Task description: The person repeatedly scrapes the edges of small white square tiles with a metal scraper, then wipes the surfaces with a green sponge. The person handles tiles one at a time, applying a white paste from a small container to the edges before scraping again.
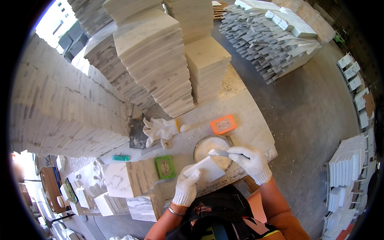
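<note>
Both my hands wear white knit gloves. My left hand point(187, 187) grips a white stone tile point(207, 171) by its left side, thumb on top. The tile is tilted over the near rim of a round dish point(205, 145) with a whitish filling. In my right hand point(251, 163), pinched between the fingers, is a small flat pale tool point(218, 153). Its tip points left, over the dish and just above the tile's far edge. Whether it touches the tile I cannot tell. The tool's handle is hidden by the glove.
On the stone worktop point(250, 110) lie an orange box point(223, 125), a green box point(165, 167), a spare white glove point(160, 130) and a small teal block point(121, 158). Tall stacks of stone tiles point(154, 56) rise beyond and to the left. Cut tiles point(130, 176) stand near my left arm.
</note>
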The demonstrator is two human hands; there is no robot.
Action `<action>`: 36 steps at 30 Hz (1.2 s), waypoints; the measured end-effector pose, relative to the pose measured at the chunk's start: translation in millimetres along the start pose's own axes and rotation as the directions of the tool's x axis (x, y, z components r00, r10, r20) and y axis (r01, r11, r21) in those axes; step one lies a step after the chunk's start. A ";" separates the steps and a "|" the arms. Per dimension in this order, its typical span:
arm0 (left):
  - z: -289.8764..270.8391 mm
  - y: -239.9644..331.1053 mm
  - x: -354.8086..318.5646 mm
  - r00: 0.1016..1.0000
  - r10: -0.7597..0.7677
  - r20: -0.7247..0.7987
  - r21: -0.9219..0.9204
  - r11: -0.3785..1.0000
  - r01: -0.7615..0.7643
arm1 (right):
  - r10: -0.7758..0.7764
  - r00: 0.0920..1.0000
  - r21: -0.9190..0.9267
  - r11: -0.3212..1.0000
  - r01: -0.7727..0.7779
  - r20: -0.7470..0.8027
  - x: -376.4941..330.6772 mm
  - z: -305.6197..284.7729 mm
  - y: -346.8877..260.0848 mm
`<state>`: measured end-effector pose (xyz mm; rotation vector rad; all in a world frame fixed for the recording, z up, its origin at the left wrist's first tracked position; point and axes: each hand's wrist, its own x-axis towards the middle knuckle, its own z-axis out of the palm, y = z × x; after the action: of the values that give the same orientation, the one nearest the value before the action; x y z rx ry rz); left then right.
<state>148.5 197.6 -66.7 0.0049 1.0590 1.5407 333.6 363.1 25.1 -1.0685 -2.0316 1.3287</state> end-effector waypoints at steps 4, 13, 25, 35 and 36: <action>-1.8 0.7 1.2 1.000 -0.014 0.019 -0.009 1.000 0.015 | -0.046 0.999 -0.021 0.999 0.047 0.015 -1.9 2.6 3.9; -0.9 5.0 1.4 1.000 -0.014 0.021 0.006 1.000 0.014 | -0.062 0.997 -0.127 0.990 0.057 -0.036 6.3 4.0 10.0; -8.6 2.5 -0.7 0.998 -0.065 0.007 -0.044 0.997 0.065 | -0.063 0.991 -0.567 0.815 0.117 0.115 51.1 22.8 44.4; -5.6 3.9 -5.3 1.000 -0.022 0.014 -0.073 0.997 0.023 | -0.083 0.939 -0.540 0.800 0.263 0.334 161.8 115.6 59.9; -7.0 3.6 -6.2 1.000 -0.018 0.012 -0.073 0.997 0.019 | -0.085 0.922 -0.520 0.804 0.288 0.378 167.3 120.9 60.3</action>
<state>143.7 188.9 -65.3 -0.0462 0.9906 1.5604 168.4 448.6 -82.8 -0.8621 -2.8290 0.8502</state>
